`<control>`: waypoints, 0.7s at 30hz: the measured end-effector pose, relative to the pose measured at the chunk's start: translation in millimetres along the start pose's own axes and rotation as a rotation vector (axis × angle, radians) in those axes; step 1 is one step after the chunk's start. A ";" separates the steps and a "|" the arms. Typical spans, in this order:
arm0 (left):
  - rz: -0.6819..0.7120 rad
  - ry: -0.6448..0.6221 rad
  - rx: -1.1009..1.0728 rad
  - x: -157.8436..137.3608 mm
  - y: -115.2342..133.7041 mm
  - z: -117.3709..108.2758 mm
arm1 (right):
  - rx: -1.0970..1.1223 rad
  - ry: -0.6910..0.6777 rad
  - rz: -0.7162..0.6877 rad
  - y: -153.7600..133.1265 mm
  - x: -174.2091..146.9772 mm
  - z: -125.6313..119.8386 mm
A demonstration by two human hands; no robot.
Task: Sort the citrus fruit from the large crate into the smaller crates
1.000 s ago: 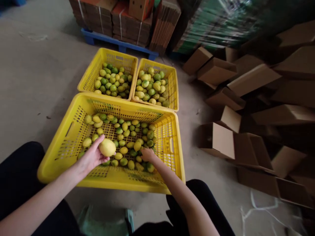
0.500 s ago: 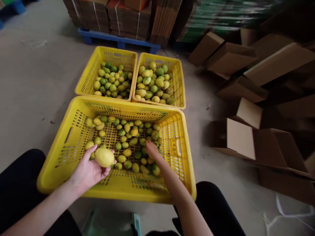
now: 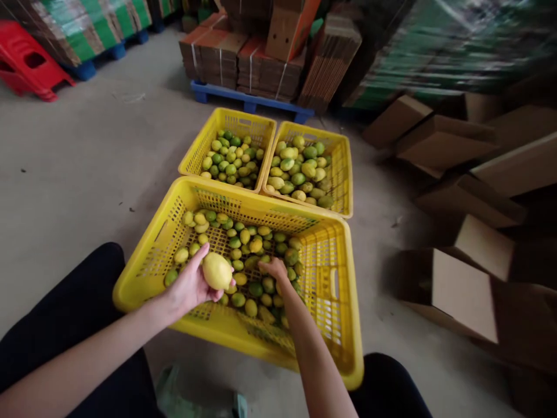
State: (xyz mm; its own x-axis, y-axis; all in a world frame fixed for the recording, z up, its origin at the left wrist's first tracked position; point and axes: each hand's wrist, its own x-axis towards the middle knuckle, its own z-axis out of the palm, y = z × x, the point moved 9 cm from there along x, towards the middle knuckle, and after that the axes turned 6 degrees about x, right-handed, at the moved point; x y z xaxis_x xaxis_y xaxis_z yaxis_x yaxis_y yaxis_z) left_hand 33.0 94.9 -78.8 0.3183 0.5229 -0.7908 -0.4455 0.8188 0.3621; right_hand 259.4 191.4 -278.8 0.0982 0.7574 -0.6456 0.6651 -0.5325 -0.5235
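Note:
My left hand (image 3: 195, 285) is curled around a large yellow lemon (image 3: 217, 271), holding it over the left part of a big yellow plastic crate (image 3: 237, 197). My right hand (image 3: 275, 269) reaches down into the middle of this crate. Its fingers are closed on a greenish-yellow lemon (image 3: 264, 259), partly hidden by the hand. Many green and yellow lemons lie loose over the crate's slotted floor, among them an orange-yellow one (image 3: 256, 245) and a dark green one (image 3: 255, 289).
Behind stand two smaller yellow crates, left (image 3: 185, 165) and right (image 3: 347, 174), both holding lemons. Open cardboard boxes (image 3: 463, 293) crowd the right side. Bundled flat cartons (image 3: 220, 55) rest on a blue pallet (image 3: 250, 101). A red plastic stool (image 3: 32, 61) is at far left.
The view has swung left, so the crates appear further right. My right hand has shifted a little leftward within the crate. The left hand still holds the same lemon.

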 end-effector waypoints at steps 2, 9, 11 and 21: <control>0.052 -0.066 0.103 1.4 -0.4 4.1 | 0.156 -0.030 -0.028 -16.8 -16.1 -12.8; 0.481 -0.143 0.489 -30.8 18.9 21.9 | 0.723 -0.122 -0.227 -83.4 -128.0 -83.8; 0.504 -0.223 0.563 -40.9 14.8 31.3 | 0.859 -0.110 -0.334 -94.1 -170.6 -99.6; 0.659 -0.338 0.876 -58.0 0.5 41.0 | 1.000 0.048 -0.730 -108.2 -286.8 -82.3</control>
State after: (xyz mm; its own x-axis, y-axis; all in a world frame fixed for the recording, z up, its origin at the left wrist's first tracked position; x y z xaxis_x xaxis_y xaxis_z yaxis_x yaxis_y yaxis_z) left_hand 48.6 74.7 -12.5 0.5068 0.8397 -0.1952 0.0844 0.1770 0.9806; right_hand 220.1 63.0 8.7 -0.0175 0.9997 -0.0142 -0.2794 -0.0186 -0.9600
